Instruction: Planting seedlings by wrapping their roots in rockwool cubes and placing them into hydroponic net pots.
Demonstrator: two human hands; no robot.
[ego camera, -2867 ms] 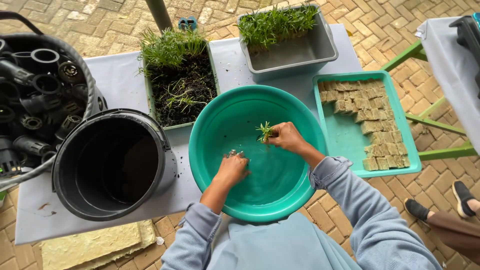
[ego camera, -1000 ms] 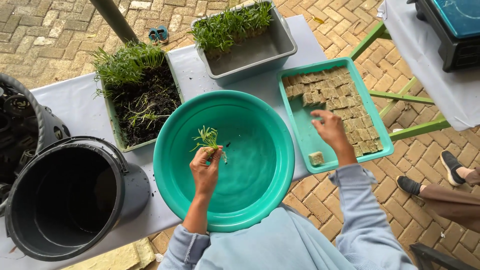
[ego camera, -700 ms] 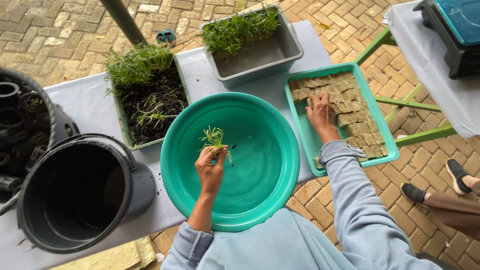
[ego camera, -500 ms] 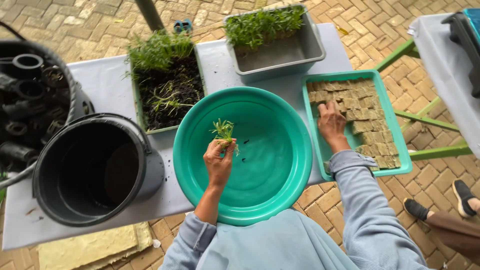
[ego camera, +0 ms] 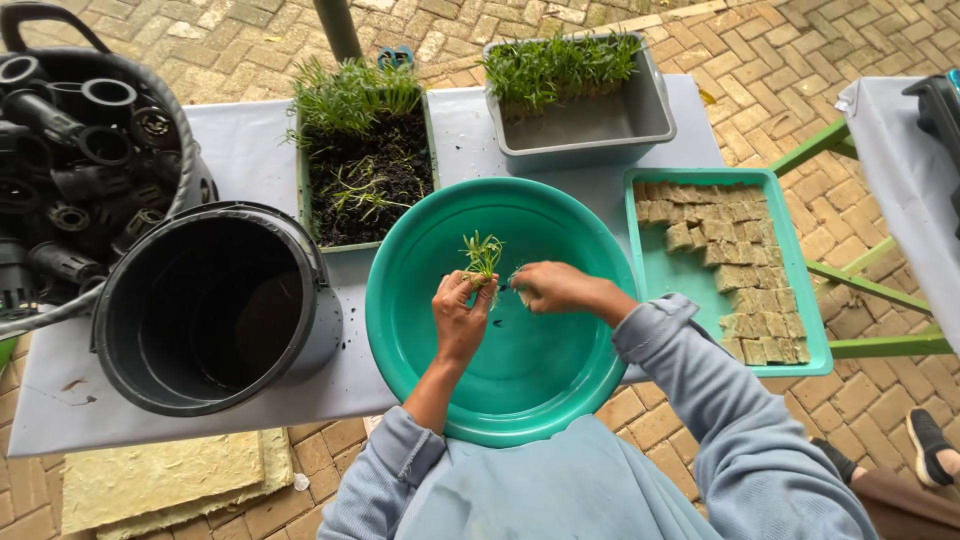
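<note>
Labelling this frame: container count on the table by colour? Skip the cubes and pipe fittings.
Green: 3, round basin, flat tray, soil tray
Grey: 1, seedling tub
Black: 2, bucket, fittings basket
Total: 6

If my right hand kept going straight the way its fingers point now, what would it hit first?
Most likely the seedling tuft pinched in the left hand. The right hand points left, fingertips nearly touching it above the green basin; depth is unclear.
</note>
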